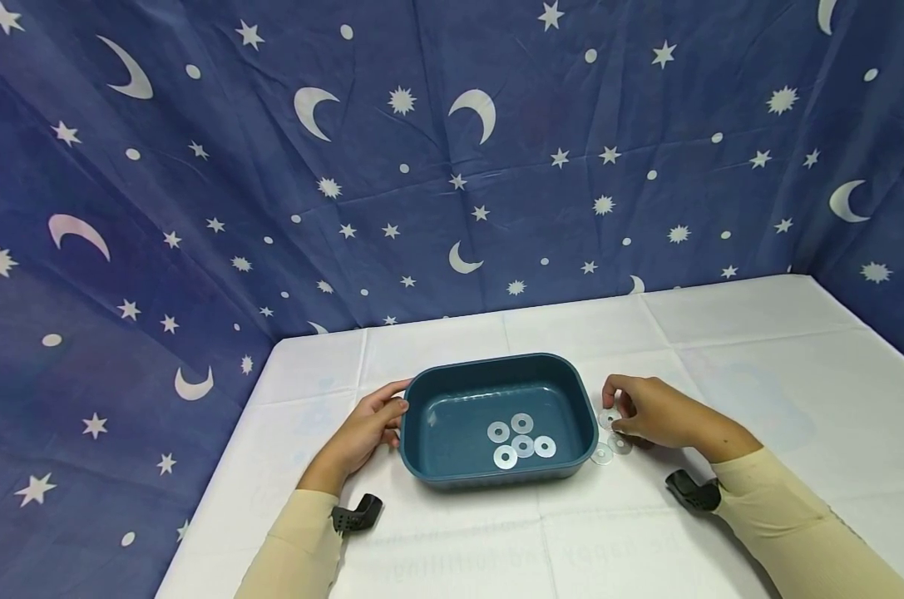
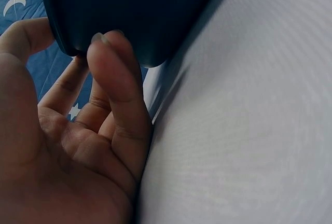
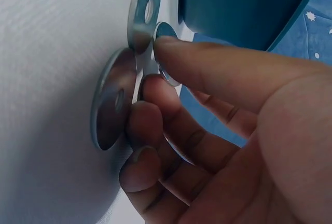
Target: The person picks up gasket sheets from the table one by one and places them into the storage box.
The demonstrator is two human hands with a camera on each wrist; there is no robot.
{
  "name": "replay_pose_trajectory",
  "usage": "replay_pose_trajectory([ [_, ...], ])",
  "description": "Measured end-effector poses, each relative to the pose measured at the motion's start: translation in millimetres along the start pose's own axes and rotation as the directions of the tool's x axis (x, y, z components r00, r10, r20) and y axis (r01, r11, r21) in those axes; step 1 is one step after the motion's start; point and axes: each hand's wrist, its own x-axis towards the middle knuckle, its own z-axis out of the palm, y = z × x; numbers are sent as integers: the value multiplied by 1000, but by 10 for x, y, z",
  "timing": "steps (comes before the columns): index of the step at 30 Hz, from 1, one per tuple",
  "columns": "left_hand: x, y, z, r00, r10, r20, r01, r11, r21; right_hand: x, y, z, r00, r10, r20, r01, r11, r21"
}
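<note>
A dark teal rectangular bin (image 1: 452, 416) sits on the white cloth, with several silver flat washers (image 1: 506, 457) lying on its floor. My left hand (image 1: 365, 428) holds the bin's left end, thumb at the rim and the other fingers against the outer wall; the left wrist view shows these fingers (image 2: 122, 79) bent there. Beyond the right end, my right hand (image 1: 657, 413) pinches a washer (image 3: 167, 53) between thumb and fingertips. Under and beside that hand, two more washers (image 1: 602, 453) (image 3: 115, 99) lie on the cloth.
A white cloth (image 1: 466, 549) with fold creases and faint printing covers the table. Behind and to the left hangs a blue curtain (image 1: 392, 200) with moons and stars. Black wrist mounts (image 1: 357, 513) are strapped at both sleeves.
</note>
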Motion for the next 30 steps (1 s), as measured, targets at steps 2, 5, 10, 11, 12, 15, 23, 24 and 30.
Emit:
replay_pose_trajectory([
  [2,2,-3,-2,1000,0,0,0,1000,0,-4,0,-4,1000,2,6,-2,1000,20],
  [5,9,-7,-3,1000,0,0,0,1000,1,-6,3,-14,1000,-13,5,13,999,32],
  [10,6,-3,-1,1000,2,0,-2,1000,1,-14,-4,-35,999,-38,0,38,999,22],
  [11,7,-3,-1,1000,2,0,-2,1000,1,-17,-8,-41,999,-39,1,39,999,21],
  [12,5,-3,-2,1000,2,0,-2,1000,2,-22,-12,-47,999,-38,0,38,999,20],
  [15,5,-5,-4,1000,0,-1,0,1000,2,-35,-31,-71,999,-34,2,34,999,25],
  [23,11,-11,-15,1000,12,4,-12,1000,-5,-66,-82,-156,996,-83,-43,82,996,-45],
  [24,12,-11,-16,1000,12,5,-12,1000,-4,-71,-87,-165,994,-93,-52,90,995,-52],
  [30,15,-18,-14,1000,13,4,-13,1000,-3,-105,-132,-222,985,-134,-104,129,990,-54],
])
